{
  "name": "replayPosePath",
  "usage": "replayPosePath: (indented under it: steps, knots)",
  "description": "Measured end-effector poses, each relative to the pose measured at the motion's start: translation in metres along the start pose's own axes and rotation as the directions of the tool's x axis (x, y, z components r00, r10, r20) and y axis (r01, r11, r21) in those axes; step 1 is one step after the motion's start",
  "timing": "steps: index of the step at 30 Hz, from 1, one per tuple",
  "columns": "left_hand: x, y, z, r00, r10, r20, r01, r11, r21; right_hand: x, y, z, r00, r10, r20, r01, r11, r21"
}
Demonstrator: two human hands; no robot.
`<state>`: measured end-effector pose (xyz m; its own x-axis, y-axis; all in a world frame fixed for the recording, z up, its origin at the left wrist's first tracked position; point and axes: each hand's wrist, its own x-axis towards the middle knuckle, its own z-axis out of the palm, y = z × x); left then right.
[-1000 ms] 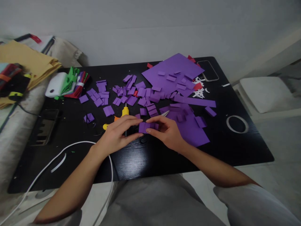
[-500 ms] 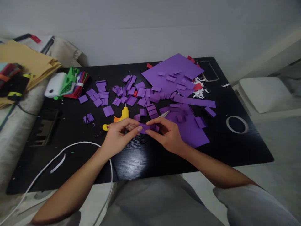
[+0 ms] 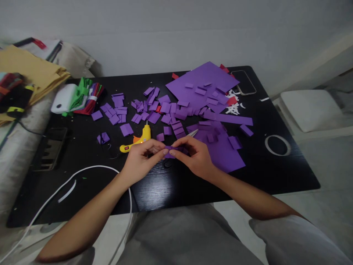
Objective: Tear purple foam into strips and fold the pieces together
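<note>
Head view: purple paper piece (image 3: 169,156) is being pinched by left hand (image 3: 140,159) and right hand (image 3: 197,156), flanked by glue gun (image 3: 143,136) at ten o'clock, scissors (image 3: 193,133) at two. Folding is apparently being done; even thumb pressure is seemingly being called for next.

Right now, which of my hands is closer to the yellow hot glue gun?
Left. Your left hand is just on the near side of the yellow hot glue gun, while your right hand is farther off, to the gun's right.
</note>
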<state>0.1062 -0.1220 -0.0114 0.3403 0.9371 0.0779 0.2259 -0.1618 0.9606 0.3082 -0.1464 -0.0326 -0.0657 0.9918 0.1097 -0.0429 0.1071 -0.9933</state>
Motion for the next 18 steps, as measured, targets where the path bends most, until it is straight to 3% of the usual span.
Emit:
replayPosePath:
  steps: [18]
  knots:
    - [0.0003, -0.0021, 0.0028, 0.999, -0.025, 0.025, 0.026, 1.000, -0.017, 0.0000, 0.0040, 0.0009, 0.998, 0.054, -0.017, -0.054, 0.998, 0.036]
